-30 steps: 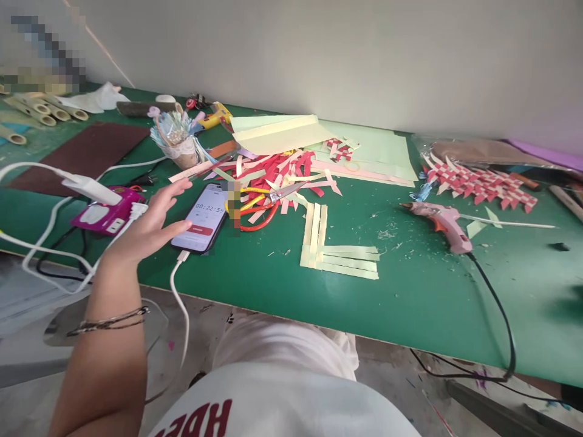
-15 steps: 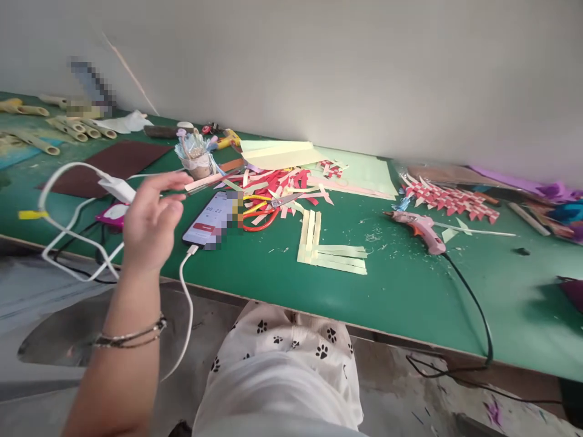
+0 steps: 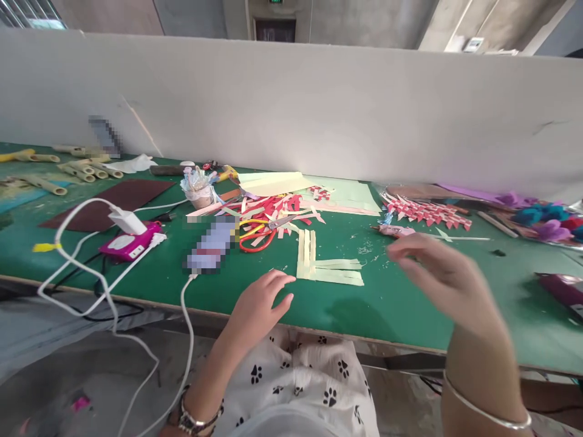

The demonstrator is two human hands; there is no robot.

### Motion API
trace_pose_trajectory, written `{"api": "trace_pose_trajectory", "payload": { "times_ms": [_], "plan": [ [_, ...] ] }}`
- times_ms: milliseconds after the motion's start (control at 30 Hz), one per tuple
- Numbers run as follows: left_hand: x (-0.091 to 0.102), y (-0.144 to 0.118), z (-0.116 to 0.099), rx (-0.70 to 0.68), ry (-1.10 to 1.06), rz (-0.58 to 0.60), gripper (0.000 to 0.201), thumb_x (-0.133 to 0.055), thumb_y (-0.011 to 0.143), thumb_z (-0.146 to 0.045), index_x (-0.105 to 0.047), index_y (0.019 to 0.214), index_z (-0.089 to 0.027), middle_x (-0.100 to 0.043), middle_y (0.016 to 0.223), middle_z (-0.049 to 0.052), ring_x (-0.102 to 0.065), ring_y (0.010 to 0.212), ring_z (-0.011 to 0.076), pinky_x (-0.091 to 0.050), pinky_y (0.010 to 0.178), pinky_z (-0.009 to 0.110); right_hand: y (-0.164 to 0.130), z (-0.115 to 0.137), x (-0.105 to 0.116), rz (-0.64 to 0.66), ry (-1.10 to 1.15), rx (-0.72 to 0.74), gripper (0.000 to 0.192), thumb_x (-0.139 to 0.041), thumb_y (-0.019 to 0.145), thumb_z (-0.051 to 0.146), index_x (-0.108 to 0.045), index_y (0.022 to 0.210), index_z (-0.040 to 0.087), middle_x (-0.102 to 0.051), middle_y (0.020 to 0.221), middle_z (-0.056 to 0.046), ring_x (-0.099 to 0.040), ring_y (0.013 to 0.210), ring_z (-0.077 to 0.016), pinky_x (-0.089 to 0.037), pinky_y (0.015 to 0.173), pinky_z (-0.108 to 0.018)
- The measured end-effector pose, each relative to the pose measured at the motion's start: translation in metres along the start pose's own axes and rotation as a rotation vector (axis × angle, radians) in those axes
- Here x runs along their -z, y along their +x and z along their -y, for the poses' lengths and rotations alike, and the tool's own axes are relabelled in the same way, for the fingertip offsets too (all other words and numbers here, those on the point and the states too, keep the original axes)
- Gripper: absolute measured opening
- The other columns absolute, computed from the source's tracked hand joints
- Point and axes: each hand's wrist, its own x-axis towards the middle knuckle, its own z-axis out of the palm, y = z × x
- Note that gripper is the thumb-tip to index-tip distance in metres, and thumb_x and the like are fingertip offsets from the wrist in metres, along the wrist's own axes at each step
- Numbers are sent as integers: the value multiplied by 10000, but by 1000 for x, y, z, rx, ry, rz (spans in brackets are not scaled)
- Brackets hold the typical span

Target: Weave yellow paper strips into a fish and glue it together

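Note:
My left hand (image 3: 262, 300) rests on the green table (image 3: 410, 303) near its front edge, fingers spread and holding nothing, just left of the pale yellow paper strips (image 3: 321, 264) laid in an L shape. My right hand (image 3: 439, 279) hovers blurred above the table to the right of those strips, fingers apart and empty. It partly hides the pink glue gun (image 3: 395, 230) behind it. A phone (image 3: 212, 246) on a white cable lies left of my left hand.
A heap of red and cream paper strips with scissors (image 3: 262, 227) lies behind the phone. A woven red-and-white piece (image 3: 426, 211) sits at back right, a pink power strip (image 3: 130, 243) with white cables at left, a cup (image 3: 199, 188) of scraps behind. A grey partition backs the table.
The view lifted and pulled back. My left hand left the phone and moved right to the table edge by the yellow strips. My right hand has come into view.

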Motion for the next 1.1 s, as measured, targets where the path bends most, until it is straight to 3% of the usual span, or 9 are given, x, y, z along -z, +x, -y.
{"api": "trace_pose_trajectory", "payload": {
  "times_ms": [67,133,267,400,567,667,833,967,1100],
  "plan": [
    [2,9,5,-31,51,-6,250,-435,860,-263,-548,1081,-291,-609,1047,48,-613,924,216,-526,723,332,5,-7,-21,134,-12,-19,253,-433,884,361,-524,1099,261,-593,1062,-62,-572,977,-189,-501,815,-336],
    [0,19,7,-68,93,7,274,-448,853,-254,-527,1114,-281,-593,1084,60,-597,969,232,-524,762,359,7,-19,-43,266,-82,-57,404,-425,873,379,-403,1263,277,-506,1238,-72,-486,1142,-228,-455,919,-395],
    [-14,34,9,-118,147,66,424,-509,826,-263,-421,1241,-279,-525,1229,86,-532,1103,273,-500,859,415,8,-49,-73,393,-218,-110,564,-403,859,394,-232,1384,280,-381,1376,-87,-330,1290,-267,-346,1021,-474],
    [-25,42,16,-116,164,90,570,-516,837,-331,-273,1353,-308,-438,1347,101,-475,1191,291,-475,908,436,14,-62,-80,492,-285,-49,611,-381,857,422,-154,1413,308,-319,1434,-69,-245,1343,-269,-204,1073,-545],
    [-31,44,23,-118,180,136,684,-475,861,-405,-93,1422,-325,-392,1405,96,-422,1248,293,-442,950,449,28,-53,-78,651,-211,-31,595,-307,883,476,-140,1423,290,-324,1434,-73,-253,1343,-242,-51,1092,-566],
    [-32,43,23,-145,208,176,715,-427,879,-445,5,1436,-323,-326,1451,84,-367,1289,284,-409,989,452,32,-48,-78,684,-162,-22,616,-298,874,536,-165,1420,285,-333,1425,-82,-280,1328,-249,-25,1091,-567],
    [-33,41,21,-116,262,243,656,-318,907,-499,2,1444,-300,-267,1480,58,-297,1328,267,-340,1050,449,32,-44,-83,672,-165,38,765,-419,781,642,-204,1410,263,-388,1374,-99,-328,1290,-277,-30,1086,-572],
    [-33,40,20,-80,274,209,671,-319,912,-487,42,1442,-290,-205,1501,73,-330,1312,261,-377,1025,413,31,-43,-86,605,-189,60,706,-448,800,571,-247,1390,240,-456,1279,-112,-407,1212,-270,-89,1074,-569],
    [-34,38,24,-87,276,190,699,-337,910,-479,84,1436,-289,-279,1473,84,-386,1277,265,-425,981,401,32,-42,-87,584,-173,92,647,-468,804,532,-314,1349,218,-484,1205,-109,-462,1130,-260,-108,1067,-562]
  ]
}}
